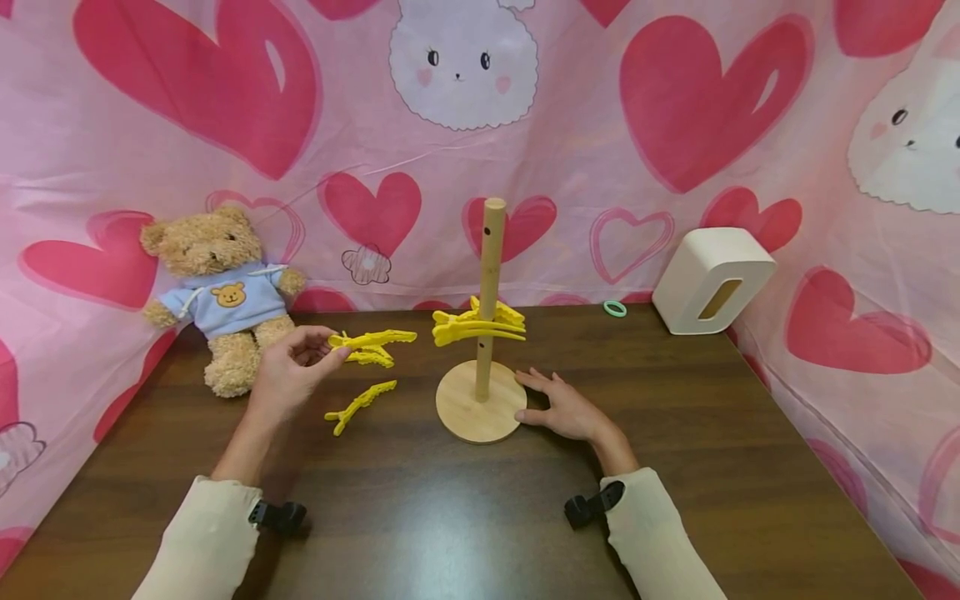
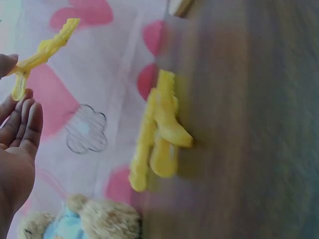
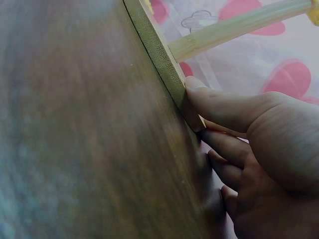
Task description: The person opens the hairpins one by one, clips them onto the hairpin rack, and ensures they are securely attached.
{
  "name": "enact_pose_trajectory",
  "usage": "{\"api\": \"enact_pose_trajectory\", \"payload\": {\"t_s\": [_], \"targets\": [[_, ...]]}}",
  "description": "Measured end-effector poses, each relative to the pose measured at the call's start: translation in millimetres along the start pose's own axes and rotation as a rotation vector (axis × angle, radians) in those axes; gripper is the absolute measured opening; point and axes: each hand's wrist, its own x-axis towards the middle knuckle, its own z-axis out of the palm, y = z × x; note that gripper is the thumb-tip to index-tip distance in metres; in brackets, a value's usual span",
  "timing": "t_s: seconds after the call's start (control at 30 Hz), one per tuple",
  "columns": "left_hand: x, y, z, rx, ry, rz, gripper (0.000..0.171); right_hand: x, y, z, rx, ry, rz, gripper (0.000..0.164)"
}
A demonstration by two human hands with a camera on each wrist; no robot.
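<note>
My left hand (image 1: 288, 375) pinches a yellow alligator hair clip (image 1: 384, 337) by its handle end, thumb against fingers, raised above the table; in the left wrist view the held clip (image 2: 47, 52) points up and away. Just beyond it lie further yellow clips (image 1: 371, 358), and a single clip (image 1: 360, 406) lies nearer to me. Several yellow clips (image 1: 459, 327) are on the upright wooden post (image 1: 491, 258) of a stand with a round base (image 1: 467, 417). My right hand (image 1: 566, 408) holds the base's right edge, thumb on top, fingers along the rim (image 3: 167, 69).
A teddy bear (image 1: 232, 292) in a blue top sits at the back left. At the back right stand a white tissue box (image 1: 686, 275) and a small green ring (image 1: 614, 309). Pink heart-patterned cloth (image 1: 577, 150) hangs behind the brown table (image 1: 420, 533).
</note>
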Motion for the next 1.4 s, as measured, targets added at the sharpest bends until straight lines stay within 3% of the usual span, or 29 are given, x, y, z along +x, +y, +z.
{"api": "enact_pose_trajectory", "payload": {"t_s": [0.27,0.53,1.0,1.4], "targets": [[2.7,11.8,1.8,0.01,-0.017,0.051,0.026,0.5,-0.4,-0.4,0.001,0.002,0.005,0.069],[4.8,15.7,2.6,0.086,-0.003,0.135,0.02,-0.7,-0.5,-0.4,0.001,0.01,-0.019,0.069],[6.8,51.1,4.3,0.013,0.062,0.255,0.016,1.3,0.6,-0.6,-0.011,0.002,-0.012,0.07],[4.0,75.6,20.0,-0.059,0.109,0.321,0.016,0.3,-0.7,-0.4,-0.008,-0.001,-0.003,0.07]]}}
